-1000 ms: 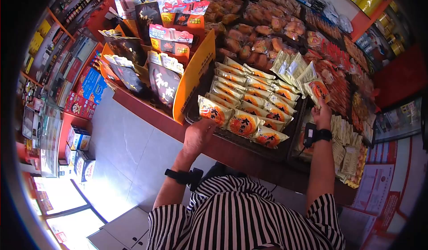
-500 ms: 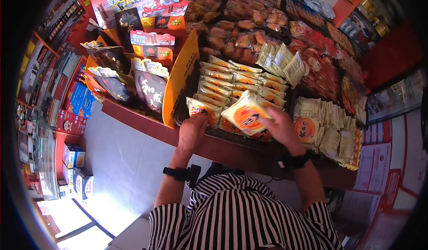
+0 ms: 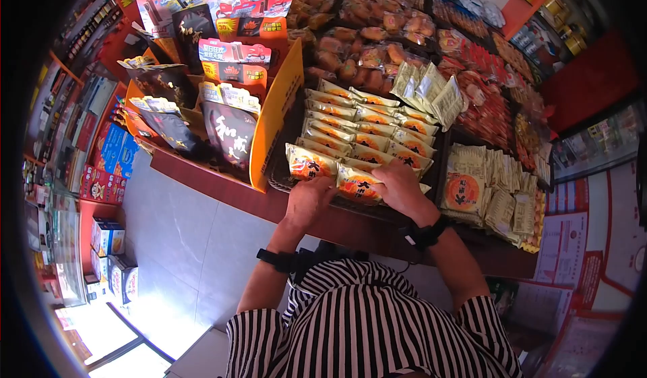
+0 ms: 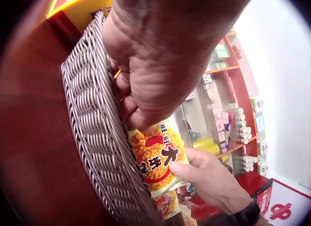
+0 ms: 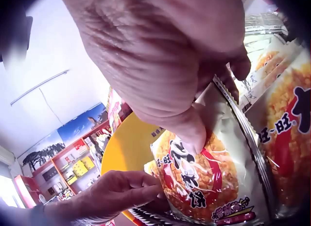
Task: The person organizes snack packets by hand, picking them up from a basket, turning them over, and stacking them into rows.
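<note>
In the head view my right hand (image 3: 404,190) grips a cream-coloured rice cracker packet (image 3: 356,183) in the front row of a dark wicker basket (image 3: 282,173). Its thumb presses on the printed front in the right wrist view, with the other fingers behind. My left hand (image 3: 310,202) reaches over the basket's front rim, its fingers curled at the lower edge of the left front packet (image 3: 309,162) and close against the gripped one. Those left fingertips are partly hidden by the hand itself. Several rows of similar packets (image 3: 372,128) stand behind.
An orange display box (image 3: 276,118) with black snack pouches (image 3: 228,135) adjoins the basket on the left. On the right lies another tray of cracker packets (image 3: 495,189). Loose packets (image 3: 428,91) lie at the back edge, before heaps of wrapped buns (image 3: 371,57). The brown counter edge (image 3: 350,226) runs in front.
My right hand has brought a packet from the basket's back right over to the front row and lowered it beside the left front packet. My left hand has stayed at the front rim.
</note>
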The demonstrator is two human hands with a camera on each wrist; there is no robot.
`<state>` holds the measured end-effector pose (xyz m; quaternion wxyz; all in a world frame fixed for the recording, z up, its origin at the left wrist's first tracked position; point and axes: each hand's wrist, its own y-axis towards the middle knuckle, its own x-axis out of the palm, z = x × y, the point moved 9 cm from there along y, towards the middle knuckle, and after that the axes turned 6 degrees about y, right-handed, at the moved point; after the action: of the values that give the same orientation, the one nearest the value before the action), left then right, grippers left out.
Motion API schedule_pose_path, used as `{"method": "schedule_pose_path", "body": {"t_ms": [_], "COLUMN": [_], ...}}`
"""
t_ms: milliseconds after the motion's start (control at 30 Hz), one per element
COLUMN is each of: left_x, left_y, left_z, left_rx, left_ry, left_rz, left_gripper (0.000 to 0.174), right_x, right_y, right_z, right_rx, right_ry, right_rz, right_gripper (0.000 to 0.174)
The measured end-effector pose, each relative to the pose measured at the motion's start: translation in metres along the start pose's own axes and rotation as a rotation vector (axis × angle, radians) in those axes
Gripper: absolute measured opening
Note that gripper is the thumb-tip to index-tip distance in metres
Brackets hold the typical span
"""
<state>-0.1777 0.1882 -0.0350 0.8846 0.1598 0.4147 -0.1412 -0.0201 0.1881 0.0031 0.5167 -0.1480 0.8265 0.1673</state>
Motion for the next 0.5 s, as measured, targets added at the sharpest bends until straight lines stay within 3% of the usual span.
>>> {"method": "schedule_pose_path", "body": {"t_ms": [233, 333, 367, 500], "left_x": [0.021, 0.017, 0.011, 0.015], "left_y": [0.005, 0.004, 0.003, -0.007], "left_z": [-0.004, 0.0, 0.006, 0.004], "left_rx": [0.002, 0.002, 0.047, 0.01], "left_ry": [0.089, 0.091, 0.057, 0.083], "left_rz": [-0.041, -0.011, 0.026, -0.027], "left_gripper": [0.012, 0.012, 0.011, 0.012], "right_x": [0.003, -0.01, -0.012, -0.064], "right_y": [0.0, -0.004, -0.003, -0.016], "right_z": [0.005, 0.007, 0.013, 0.055], "right_rx": [0.018, 0.009, 0.039, 0.074], "right_ry": [-0.093, 0.03, 0.073, 0.226], "right_rz": [0.064, 0.175, 0.131, 0.463], "right_gripper": [0.022, 0.036, 0.043, 0.041]}}
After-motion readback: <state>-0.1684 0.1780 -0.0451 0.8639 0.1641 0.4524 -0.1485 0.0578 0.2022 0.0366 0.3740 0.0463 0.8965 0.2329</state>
